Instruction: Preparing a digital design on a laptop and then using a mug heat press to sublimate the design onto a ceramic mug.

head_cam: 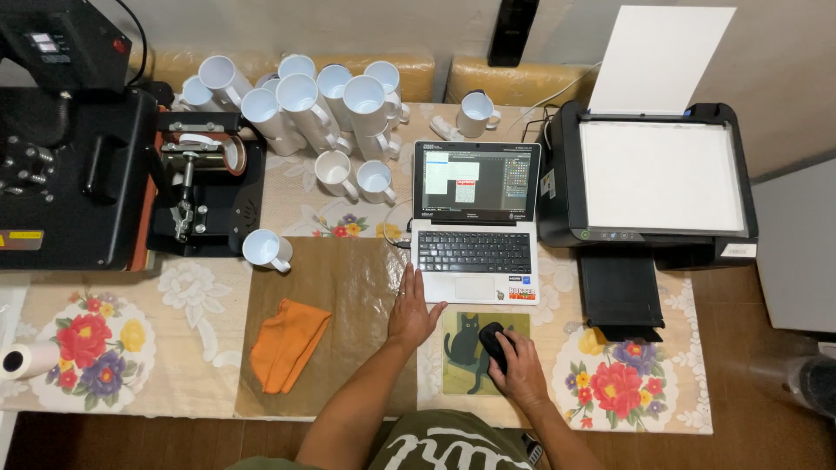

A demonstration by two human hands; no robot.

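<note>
The right hand (520, 365) holds a black mouse (493, 344) on the cat mousepad (461, 344) near the table's (200, 296) front edge. The left hand (413, 312) lies flat, fingers spread, beside the laptop (475, 222).

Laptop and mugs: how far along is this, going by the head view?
Done: printer loaded with white paper, blank white mugs stacked behind the laptop.
In hand: right hand on the black mouse, left hand flat beside the laptop, design software open on screen.
Left: no printed sheet out; mug press holds no mug, and the mugs look plain.
</note>
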